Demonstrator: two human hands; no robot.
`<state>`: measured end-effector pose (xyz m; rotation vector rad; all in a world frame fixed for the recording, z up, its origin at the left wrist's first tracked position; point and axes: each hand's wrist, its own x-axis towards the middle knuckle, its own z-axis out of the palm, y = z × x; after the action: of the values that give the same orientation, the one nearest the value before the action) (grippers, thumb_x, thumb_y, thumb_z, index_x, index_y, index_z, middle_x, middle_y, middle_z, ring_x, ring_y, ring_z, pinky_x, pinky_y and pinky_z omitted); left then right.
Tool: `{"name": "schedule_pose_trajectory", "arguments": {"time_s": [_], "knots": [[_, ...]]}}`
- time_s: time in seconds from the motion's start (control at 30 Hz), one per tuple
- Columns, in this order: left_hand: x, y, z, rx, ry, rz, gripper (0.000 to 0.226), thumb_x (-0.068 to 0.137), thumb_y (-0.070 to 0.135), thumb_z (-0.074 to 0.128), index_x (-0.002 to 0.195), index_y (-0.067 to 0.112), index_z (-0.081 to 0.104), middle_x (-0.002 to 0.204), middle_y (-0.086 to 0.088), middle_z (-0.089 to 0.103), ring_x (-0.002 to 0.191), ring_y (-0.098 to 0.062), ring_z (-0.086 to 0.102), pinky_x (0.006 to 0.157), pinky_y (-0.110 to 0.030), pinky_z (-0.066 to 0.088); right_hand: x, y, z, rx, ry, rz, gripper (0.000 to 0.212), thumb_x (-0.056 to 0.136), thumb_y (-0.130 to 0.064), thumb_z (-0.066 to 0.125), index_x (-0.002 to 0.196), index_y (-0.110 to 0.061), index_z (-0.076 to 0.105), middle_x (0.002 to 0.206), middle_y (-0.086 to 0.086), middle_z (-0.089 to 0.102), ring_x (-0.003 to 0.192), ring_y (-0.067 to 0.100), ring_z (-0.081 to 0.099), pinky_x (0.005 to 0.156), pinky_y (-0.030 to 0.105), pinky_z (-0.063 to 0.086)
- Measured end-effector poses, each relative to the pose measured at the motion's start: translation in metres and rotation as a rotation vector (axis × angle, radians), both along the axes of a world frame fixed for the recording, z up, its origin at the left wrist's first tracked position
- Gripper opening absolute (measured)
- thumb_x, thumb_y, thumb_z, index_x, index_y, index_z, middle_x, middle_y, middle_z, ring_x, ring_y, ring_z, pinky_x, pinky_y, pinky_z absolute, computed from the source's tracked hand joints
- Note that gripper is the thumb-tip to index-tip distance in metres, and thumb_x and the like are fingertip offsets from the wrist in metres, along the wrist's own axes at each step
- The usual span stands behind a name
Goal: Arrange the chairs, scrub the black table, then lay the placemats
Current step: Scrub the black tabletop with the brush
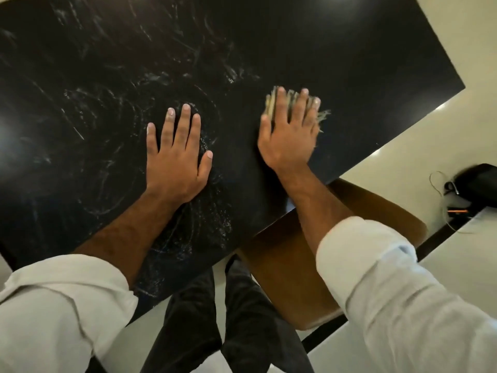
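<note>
1. Scrubbing is the step in hand. The right hand [289, 138] lies flat with straight fingers and presses a pale fibrous scrubber [269, 105] onto the black table [349, 63], toward its right side.
2. The left hand [177, 162] is also flat, fingers spread and holding nothing. It rests on the tabletop to the left of the other hand, the two apart. From where I stand it looks like a brace, and it's worth keeping there so the body's weight can go into the pad.
3. White swirling streaks [107, 103] cover the left and middle of the top. The far right corner looks dark and unmarked, so I'd judge the pad should work outward that way in overlapping circles.
4. Loose fibres splay out past the little finger. Gathering them under the palm would give more even pressure.
5. A brown wooden chair [282, 265] sits at the near right edge, below the right forearm, so it's best to lean over it rather than nudge it. No placemats are in sight.
</note>
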<state>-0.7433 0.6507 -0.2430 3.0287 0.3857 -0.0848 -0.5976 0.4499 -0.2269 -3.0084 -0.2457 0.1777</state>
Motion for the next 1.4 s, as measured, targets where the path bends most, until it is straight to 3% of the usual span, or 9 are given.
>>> {"name": "schedule_pose_trajectory", "arguments": {"time_s": [0.23,0.33,0.43,0.53,0.83,1.0,1.17,1.23,1.4], "knots": [[-0.001,0.000,0.005,-0.012,-0.008,-0.017,0.082,0.110,0.056,0.032,0.177,0.015,0.008,0.186,-0.008,-0.001,0.172,-0.034,0.002,0.134,-0.069,0.008,-0.101,-0.021,0.017,0.025,0.099,0.223,0.073,0.113,-0.063,0.031,0.177,-0.035,0.010,0.186,0.010,-0.002,0.171,0.040,-0.004,0.135,0.060,0.017],[-0.001,-0.002,0.005,-0.011,-0.012,-0.012,0.082,0.110,0.056,0.029,0.177,0.014,0.009,0.186,-0.008,-0.001,0.172,-0.034,0.002,0.134,-0.068,0.006,-0.125,-0.069,0.018,-0.017,0.144,0.093,0.075,0.113,-0.065,0.028,0.177,-0.035,0.004,0.186,0.011,-0.005,0.171,0.040,-0.005,0.133,0.062,0.019],[-0.001,-0.002,0.005,-0.008,-0.025,-0.015,0.081,0.110,0.055,0.030,0.177,0.014,0.009,0.186,-0.008,0.000,0.171,-0.035,0.002,0.134,-0.067,0.005,-0.075,-0.097,0.010,-0.067,0.071,-0.127,0.073,0.114,-0.064,0.023,0.178,-0.031,0.009,0.185,0.015,0.005,0.170,0.044,0.005,0.129,0.066,0.032],[0.000,-0.002,0.005,-0.017,-0.025,-0.012,0.081,0.110,0.054,0.031,0.177,0.014,0.010,0.186,-0.008,0.000,0.171,-0.035,0.002,0.134,-0.067,0.005,-0.018,-0.085,0.004,-0.021,0.024,-0.237,0.075,0.112,-0.065,0.022,0.177,-0.031,0.012,0.184,0.016,0.008,0.170,0.045,0.006,0.129,0.069,0.029],[0.007,-0.004,0.010,-0.001,0.036,-0.020,0.082,0.111,0.053,0.033,0.177,0.012,0.008,0.186,-0.008,-0.004,0.172,-0.033,-0.001,0.135,-0.066,0.007,-0.076,-0.034,0.012,0.006,0.085,0.189,0.076,0.112,-0.065,0.028,0.178,-0.033,0.006,0.185,0.011,-0.006,0.171,0.039,-0.006,0.134,0.059,0.014],[0.023,-0.006,0.007,-0.011,0.009,-0.033,0.083,0.110,0.057,0.027,0.177,0.011,0.009,0.186,-0.009,-0.003,0.172,-0.031,0.000,0.136,-0.063,0.010,-0.040,-0.058,0.010,-0.038,0.083,-0.007,0.076,0.112,-0.066,0.024,0.177,-0.033,0.004,0.185,0.013,-0.002,0.170,0.043,-0.005,0.132,0.068,0.020],[0.024,-0.007,0.004,-0.013,0.005,-0.024,0.082,0.111,0.056,0.029,0.177,0.011,0.008,0.186,-0.008,-0.004,0.172,-0.031,-0.002,0.136,-0.062,0.009,0.041,0.016,-0.006,-0.003,-0.104,-0.049,0.073,0.110,-0.060,0.032,0.175,-0.027,0.029,0.181,0.022,0.022,0.168,0.047,0.015,0.127,0.066,0.031],[0.026,-0.006,0.006,-0.010,0.021,-0.023,0.082,0.111,0.056,0.029,0.177,0.011,0.008,0.186,-0.008,-0.005,0.172,-0.031,-0.002,0.136,-0.062,0.010,0.040,0.057,-0.008,0.003,-0.127,0.051,0.072,0.110,-0.059,0.033,0.174,-0.026,0.032,0.180,0.023,0.024,0.166,0.049,0.019,0.128,0.063,0.030],[0.021,0.008,0.011,-0.046,0.043,-0.054,0.085,0.110,0.058,0.029,0.176,0.009,0.009,0.186,-0.011,-0.002,0.172,-0.029,-0.001,0.137,-0.058,0.010,-0.026,0.070,0.007,0.029,-0.020,0.387,0.072,0.112,-0.059,0.030,0.177,-0.030,0.020,0.184,0.016,0.009,0.170,0.040,0.006,0.133,0.059,0.023]]}}
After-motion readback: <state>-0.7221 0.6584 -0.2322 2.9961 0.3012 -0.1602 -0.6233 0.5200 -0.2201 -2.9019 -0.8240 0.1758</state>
